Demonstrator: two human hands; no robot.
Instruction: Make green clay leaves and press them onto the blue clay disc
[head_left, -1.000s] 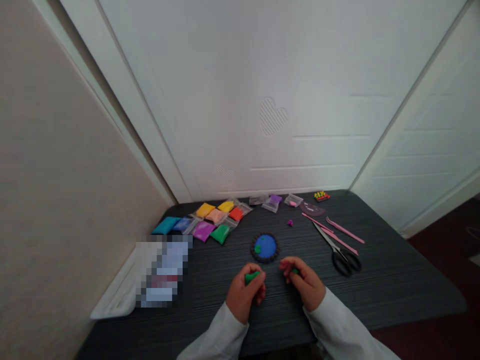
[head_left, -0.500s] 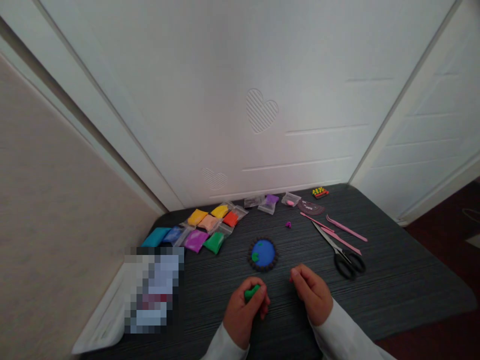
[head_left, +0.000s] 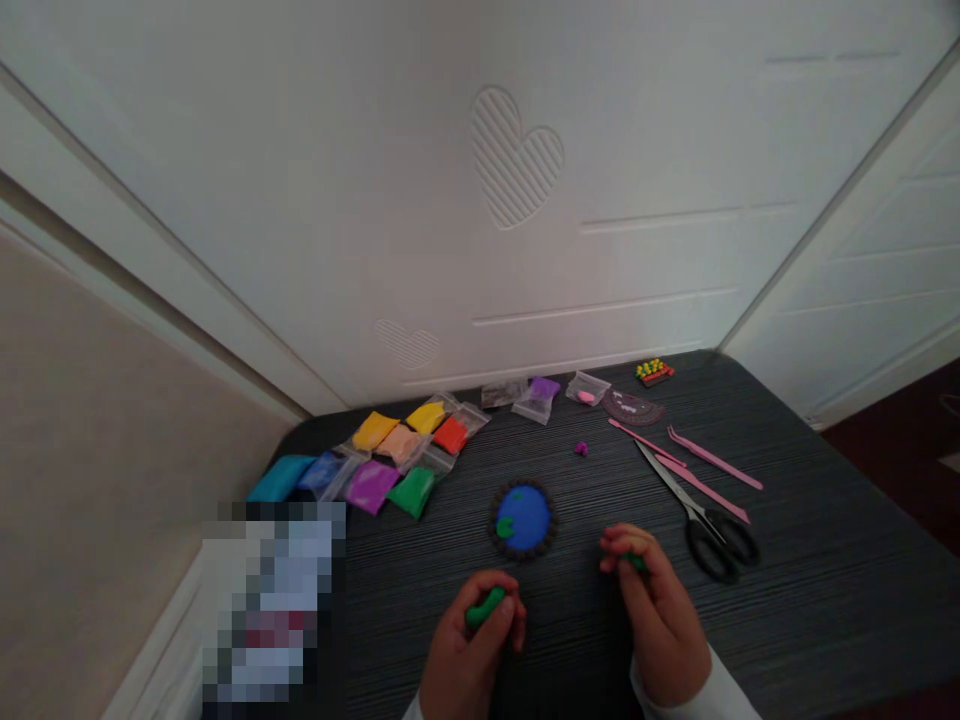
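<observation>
Beyond the curled fingers (head_left: 491,579), blue clay disc (head_left: 527,518) is carrying beaded rim (head_left: 553,518), two green bits (head_left: 505,528). Left hand (head_left: 457,655) is gripping green lump (head_left: 484,609), right hand (head_left: 667,630) loosely pinching green piece (head_left: 637,562); both off-disc.

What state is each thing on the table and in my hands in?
Left hand, closed around green clay
Right hand, fingers curled around green piece
Scissors, blades closed
Blue disc, flat, green bits on top
Tweezers, lying flat
Green packet, filled
Protractor, lying flat
Purple lump, unbagged
</observation>
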